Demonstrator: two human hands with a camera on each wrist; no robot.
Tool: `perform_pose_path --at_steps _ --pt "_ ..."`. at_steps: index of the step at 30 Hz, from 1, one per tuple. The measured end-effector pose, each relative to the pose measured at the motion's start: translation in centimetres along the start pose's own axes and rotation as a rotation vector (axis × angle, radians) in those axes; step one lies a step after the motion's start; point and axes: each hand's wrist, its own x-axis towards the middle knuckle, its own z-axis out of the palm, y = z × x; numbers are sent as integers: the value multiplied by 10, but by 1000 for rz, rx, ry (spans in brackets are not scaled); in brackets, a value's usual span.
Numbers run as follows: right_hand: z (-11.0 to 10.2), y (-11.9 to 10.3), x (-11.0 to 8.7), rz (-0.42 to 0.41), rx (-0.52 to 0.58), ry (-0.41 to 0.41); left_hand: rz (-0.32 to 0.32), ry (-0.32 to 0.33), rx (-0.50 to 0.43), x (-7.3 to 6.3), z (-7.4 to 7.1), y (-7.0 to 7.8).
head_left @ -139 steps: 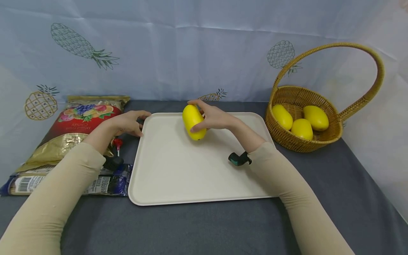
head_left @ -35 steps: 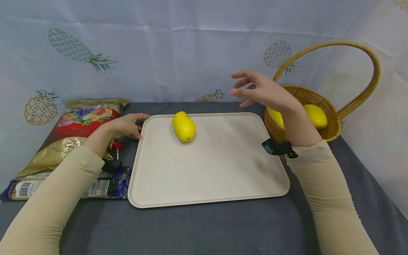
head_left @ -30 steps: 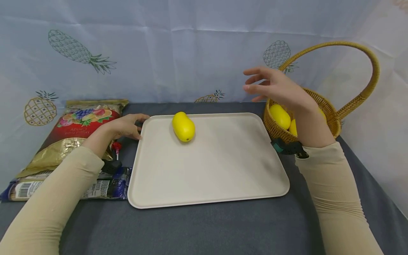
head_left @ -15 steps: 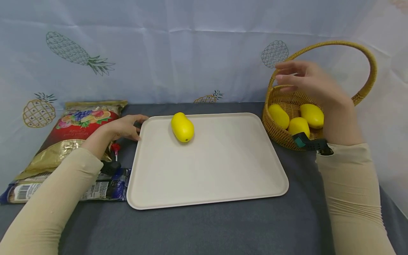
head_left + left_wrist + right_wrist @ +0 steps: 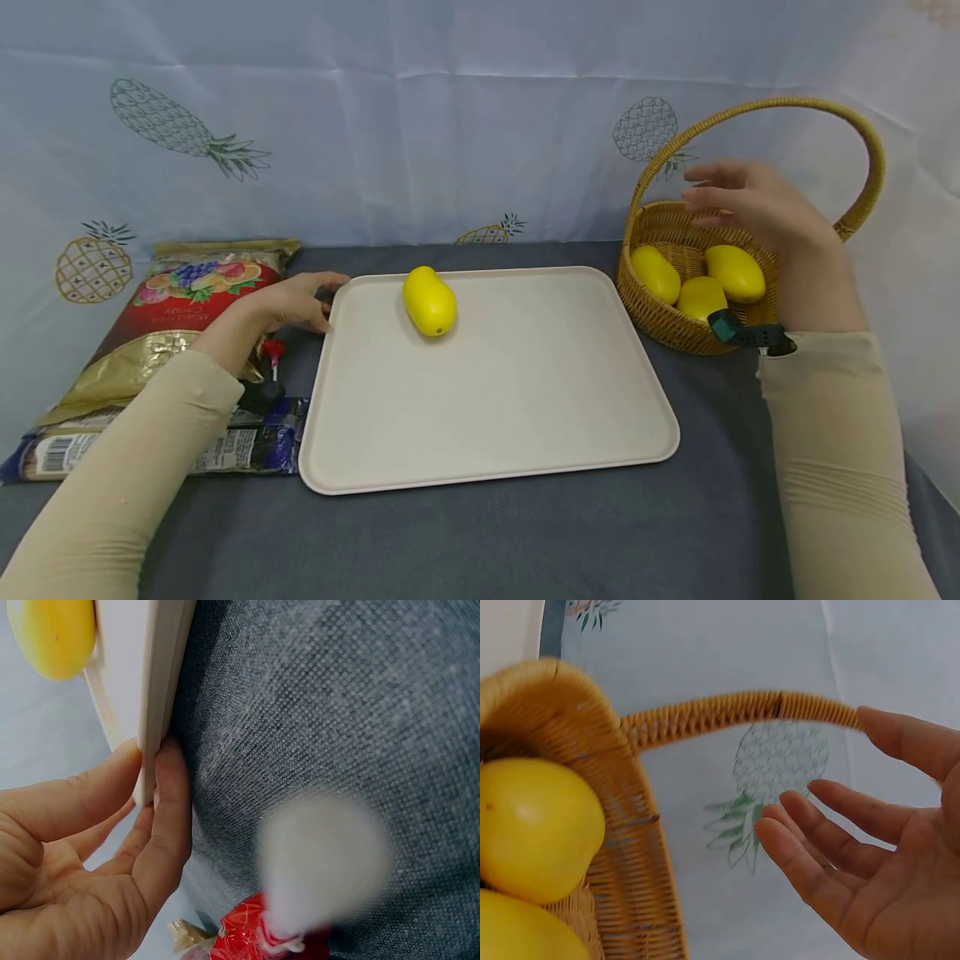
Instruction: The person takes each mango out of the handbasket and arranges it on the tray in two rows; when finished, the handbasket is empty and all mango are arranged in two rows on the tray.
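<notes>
My left hand [image 5: 296, 300] pinches the far left corner of a cream tray [image 5: 487, 392]; in the left wrist view the thumb lies on the rim and the fingers are on its outer side and underneath. One smooth yellow mango-like fruit [image 5: 429, 302] lies on the tray near the far left. My right hand [image 5: 757, 204] hovers above a wicker basket [image 5: 651, 315], its fingers loosely extended and holding nothing. Several more such fruits, one of them a yellow fruit [image 5: 735, 272], lie inside. In the right wrist view the thumb overlaps the tall handle [image 5: 705, 720]; contact is unclear.
A red and gold candy bag [image 5: 198, 292] rests on a blue package [image 5: 281, 437] left of the tray. Between bag and tray is a red lollipop [image 5: 273, 347]. A pineapple-print curtain [image 5: 420, 133] hangs behind the dark cloth-covered table [image 5: 480, 542].
Earlier my right hand held a yellow fruit over the tray; it let the fruit go there, then moved right to above the basket. My left hand has stayed at the tray corner.
</notes>
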Motion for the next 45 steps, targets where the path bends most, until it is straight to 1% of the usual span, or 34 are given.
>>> perform_pose_path --at_steps 4,8,12,18,26,31,36,39,43,45 --pt "-7 15 6 43 9 4 -1 1 -7 1 0 -1" --pt "-13 27 10 97 57 23 5 -1 -7 1 0 -2" --pt "-17 37 14 124 97 41 4 2 -4 1 1 -2" --pt "-19 50 20 166 94 72 2 5 -1 0 1 -2" --pt "-21 69 24 257 21 109 5 5 -3 1 1 -2" --pt "-22 78 26 314 -27 111 4 5 -6 1 1 -1" --pt "-24 84 26 339 -62 120 -2 9 -4 0 1 -1" --pt "-24 86 26 334 -104 119 -2 9 1 0 0 -1" --pt "-22 87 23 314 -149 91 -3 5 3 0 0 0" --pt "-21 87 22 322 -159 68 -3 6 4 0 0 0"
